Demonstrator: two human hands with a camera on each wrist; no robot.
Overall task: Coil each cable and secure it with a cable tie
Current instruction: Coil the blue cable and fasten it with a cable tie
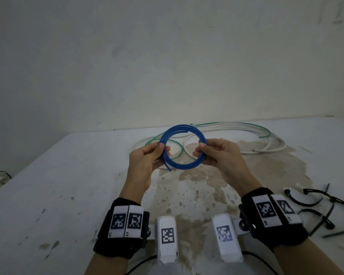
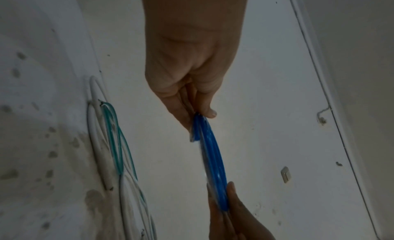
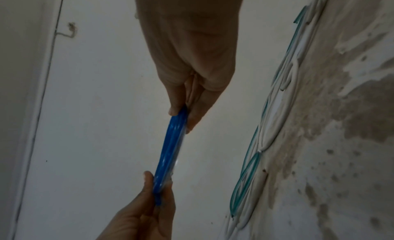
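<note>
Starting at our left, our left hand [image 1: 145, 161] is raised above the stained white tabletop [image 1: 68, 185], thumb and curled fingers pinching the left side of the round coil of thin blue plastic-sheathed cable [image 1: 182, 148]. The coil is held upright in the air between both hands, several turns lying together, with one short free end poking down just below our left fingers. From the left wrist view the turns sit flat against each other in a narrow band.

On the coil's right side, our right hand [image 1: 222, 155] pinches the turns the same way, thumb in front and fingers behind, so both hands are closed on the blue cable.

We judge the coiling of this first cable as good as done, but no tie is round it yet. Behind it on the table the thin green cable [image 1: 167, 138] and the thicker white cable [image 1: 246, 135] lie in loose, unbound loops, overlapping each other, so both remain to be coiled. Far right, near our right wrist, the black plastic cable ties [image 1: 324, 211] lie scattered; one must be fetched while the other hand keeps the coil from springing open.
</note>
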